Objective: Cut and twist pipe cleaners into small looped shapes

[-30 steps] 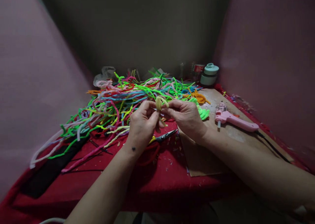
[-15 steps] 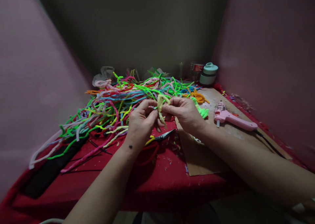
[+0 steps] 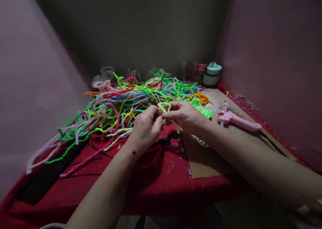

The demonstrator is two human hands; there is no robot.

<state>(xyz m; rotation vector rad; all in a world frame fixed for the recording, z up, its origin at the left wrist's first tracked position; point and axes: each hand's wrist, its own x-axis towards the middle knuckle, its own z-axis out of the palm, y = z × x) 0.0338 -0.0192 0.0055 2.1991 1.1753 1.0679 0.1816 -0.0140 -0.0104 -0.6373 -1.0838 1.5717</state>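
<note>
Both my hands meet above the red cloth (image 3: 166, 178) at the middle of the table. My left hand (image 3: 144, 130) and my right hand (image 3: 184, 116) pinch a pale yellow pipe cleaner (image 3: 164, 108) between their fingertips; it is bent into a small loop with one end hanging down. Right behind the hands lies a big tangle of coloured pipe cleaners (image 3: 125, 101). The scissors seen under the hands earlier are mostly hidden by them.
A pink glue gun (image 3: 236, 120) with a black cord lies on a brown cardboard sheet (image 3: 208, 162) at the right. Orange (image 3: 202, 98) and green (image 3: 202, 109) pipe-cleaner pieces sit near it. A teal-lidded jar (image 3: 212, 74) stands at the back right. Walls close in on three sides.
The yellow pipe cleaner has been worked from a rounded bunch into a flatter loop. Both hands have sunk a little lower and now cover the scissors.
</note>
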